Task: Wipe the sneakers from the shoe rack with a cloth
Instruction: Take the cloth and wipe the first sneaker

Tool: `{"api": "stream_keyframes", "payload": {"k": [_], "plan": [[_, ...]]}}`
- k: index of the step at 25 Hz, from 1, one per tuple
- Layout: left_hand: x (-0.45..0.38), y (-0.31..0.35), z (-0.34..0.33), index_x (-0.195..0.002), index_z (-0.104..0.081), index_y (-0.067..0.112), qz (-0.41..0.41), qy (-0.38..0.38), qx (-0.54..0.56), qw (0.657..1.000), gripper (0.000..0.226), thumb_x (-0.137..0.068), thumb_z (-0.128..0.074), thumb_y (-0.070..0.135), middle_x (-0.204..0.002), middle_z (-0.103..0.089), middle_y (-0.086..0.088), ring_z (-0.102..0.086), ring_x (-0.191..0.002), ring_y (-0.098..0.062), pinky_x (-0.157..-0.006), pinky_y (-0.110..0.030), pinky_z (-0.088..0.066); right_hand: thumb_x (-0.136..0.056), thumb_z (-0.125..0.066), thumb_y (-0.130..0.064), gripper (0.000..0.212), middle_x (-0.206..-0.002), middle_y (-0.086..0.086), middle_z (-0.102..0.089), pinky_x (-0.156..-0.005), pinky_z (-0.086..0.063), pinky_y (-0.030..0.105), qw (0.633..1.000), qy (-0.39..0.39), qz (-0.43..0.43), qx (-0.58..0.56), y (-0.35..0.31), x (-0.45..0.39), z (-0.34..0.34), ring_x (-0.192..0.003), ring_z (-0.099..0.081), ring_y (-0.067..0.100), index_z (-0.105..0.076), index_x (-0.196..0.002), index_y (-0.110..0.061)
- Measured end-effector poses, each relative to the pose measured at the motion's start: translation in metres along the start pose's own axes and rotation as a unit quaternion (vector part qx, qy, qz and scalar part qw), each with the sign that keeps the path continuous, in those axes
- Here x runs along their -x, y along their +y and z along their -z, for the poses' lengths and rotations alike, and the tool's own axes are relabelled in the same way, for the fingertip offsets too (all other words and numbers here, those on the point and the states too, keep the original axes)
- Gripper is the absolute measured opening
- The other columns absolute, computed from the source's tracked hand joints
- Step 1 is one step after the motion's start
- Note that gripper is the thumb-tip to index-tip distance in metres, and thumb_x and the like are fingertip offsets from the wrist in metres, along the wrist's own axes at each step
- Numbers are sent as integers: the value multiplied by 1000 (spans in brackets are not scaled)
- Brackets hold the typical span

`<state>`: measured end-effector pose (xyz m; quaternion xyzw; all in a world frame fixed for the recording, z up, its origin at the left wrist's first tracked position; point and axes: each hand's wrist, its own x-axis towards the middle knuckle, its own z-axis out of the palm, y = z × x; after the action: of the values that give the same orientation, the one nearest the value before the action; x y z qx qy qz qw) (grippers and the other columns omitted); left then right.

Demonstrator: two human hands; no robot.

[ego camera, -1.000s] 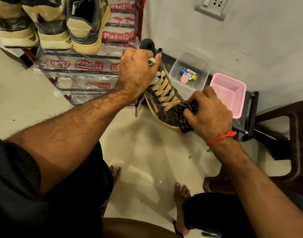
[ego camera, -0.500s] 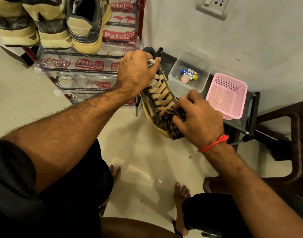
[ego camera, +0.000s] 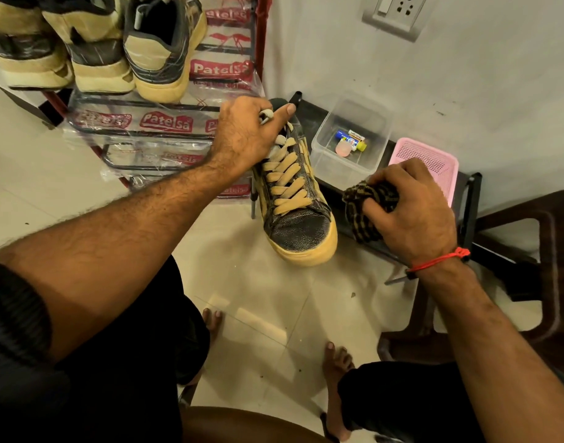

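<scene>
The scene is lit warmly and rather dimly, with a yellow cast over everything. Soft patches of glare are seen on the floor tiles point(ego camera: 242, 314) near the feet, and bright reflections are thrown off the plastic wrap point(ego camera: 130, 123) on the rack. The lower corners are sunk in deep shadow, where dark clothing loses detail. Straight lines are bent toward the edges by the wide lens. The centre is rendered sharp; the wall point(ego camera: 466, 91) is evenly lit.

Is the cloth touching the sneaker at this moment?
No, the right hand holds the cloth beside the sneaker, with a clear gap between them.
</scene>
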<state>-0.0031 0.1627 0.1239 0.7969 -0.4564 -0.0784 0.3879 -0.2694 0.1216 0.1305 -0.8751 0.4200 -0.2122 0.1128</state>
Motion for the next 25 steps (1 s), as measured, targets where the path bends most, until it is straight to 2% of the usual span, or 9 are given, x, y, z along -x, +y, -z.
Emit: {"api": "stream_keyframes", "payload": {"k": [4,6,9,13,15,17,19,22,25], "plan": [[2,7,-6,-59,-46,27,-7,-16,22,1000,46,-96,-61,49,-59,-47,9,-41,-53,0,-48,-8,-37,-84,-70,-15,24,-106,8,-57,-85,-37,5,991,15,82,-109,-13,0,-9,-97,-51,12,-68,-107,-8],[3,6,-9,-60,-49,26,-25,-26,30,999,45,-96,-61,50,-61,-52,7,-44,-54,0,-48,-8,-38,-85,-72,-12,24,-106,7,-56,-86,-35,1,988,9,92,-126,-17,3,-13,-97,-47,7,-68,-108,-7],[5,7,-11,-67,-60,15,-43,-42,67,996,45,-96,-62,49,-69,-65,-6,-55,-59,-9,-51,-11,-42,-86,-73,-13,23,-106,9,-58,-86,-36,2,985,32,59,-159,-15,2,-14,-98,-49,8,-68,-107,-8],[10,9,-15,-61,-61,20,-36,-96,197,975,37,-96,-66,31,-80,-74,-16,-73,-90,-30,-79,-40,-61,-85,-76,-21,27,-108,5,-61,-91,-42,16,966,115,-7,-232,-17,-5,-14,-104,-54,14,-67,-109,-13],[18,15,-23,-62,-61,8,-53,-125,216,967,41,-97,-65,28,-68,-68,-16,-69,-73,-31,-69,-36,-60,-84,-77,-19,29,-111,7,-60,-95,-44,23,962,141,2,-233,-22,-8,-14,-108,-54,18,-67,-110,-13],[25,25,-30,-55,-52,10,-61,-132,228,963,47,-97,-65,25,-51,-48,-2,-47,-49,-15,-49,-29,-42,-83,-75,-13,27,-113,13,-56,-98,-44,24,968,147,41,-200,-28,-9,-17,-110,-52,18,-70,-109,-11],[19,28,-33,-50,-44,20,-33,-93,219,971,50,-95,-66,27,-48,-41,5,-44,-46,-11,-45,-30,-36,-83,-72,-10,24,-114,16,-55,-98,-45,24,971,114,95,-190,-38,-5,-19,-109,-52,15,-73,-107,-10],[7,15,-31,-47,-49,19,7,-62,186,981,47,-89,-64,33,-56,-66,-2,-74,-68,-26,-51,-42,-52,-82,-69,-14,23,-115,15,-55,-90,-51,37,956,-41,235,-173,-59,20,-29,-104,-58,24,-75,-104,-12],[14,11,-28,-53,-64,14,-25,-99,133,986,37,-88,-62,26,-57,-67,-5,-63,-53,-12,-49,-36,-51,-87,-59,-24,28,-121,17,-56,-83,-55,46,913,-165,358,-108,-71,40,-34,-104,-59,33,-72,-108,-11]]}}
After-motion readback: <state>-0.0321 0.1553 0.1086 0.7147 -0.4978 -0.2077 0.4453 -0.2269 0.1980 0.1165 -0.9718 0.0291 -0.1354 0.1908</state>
